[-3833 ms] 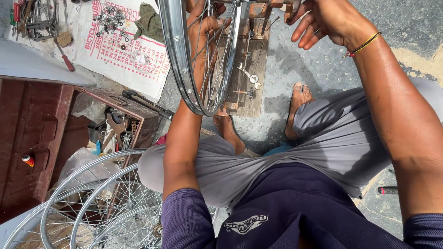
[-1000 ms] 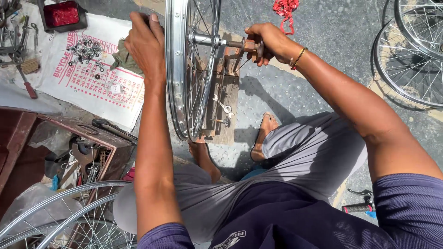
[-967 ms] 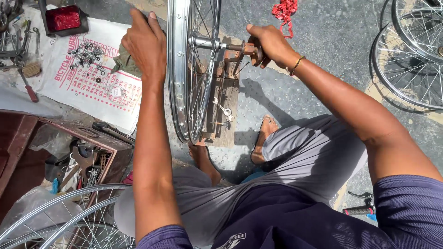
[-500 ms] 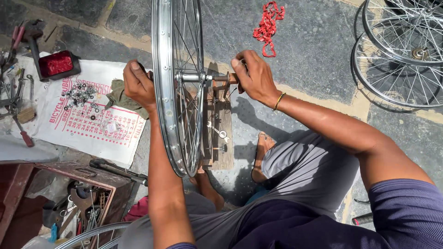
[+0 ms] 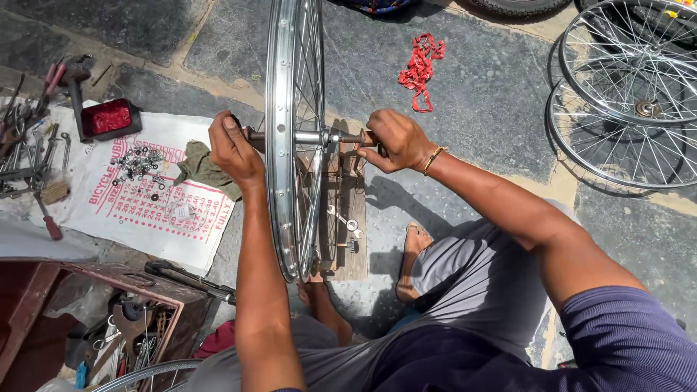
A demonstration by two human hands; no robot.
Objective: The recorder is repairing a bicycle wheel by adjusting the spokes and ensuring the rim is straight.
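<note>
Knees and grey shorts of the seated person fill the near edge, with a wooden toolbox of spanners at their left side. Just beyond, a bicycle wheel stands upright on its rim between the arms, edge-on to the viewer, above a wooden board that carries small wrenches. The left hand is curled tight around the axle end on the wheel's left side; the right hand is closed in a fist on a tool or the axle end at the right of the hub, which of the two cannot be told. A white printed sack to the left bears loose nuts and a green rag. Farther off lie a red chain on the pavement and two spare wheels at far right. Judged risk: if either grip slackens, the wheel could tip sideways or roll off the board; a slipping tool could bark knuckles against the spokes.
</note>
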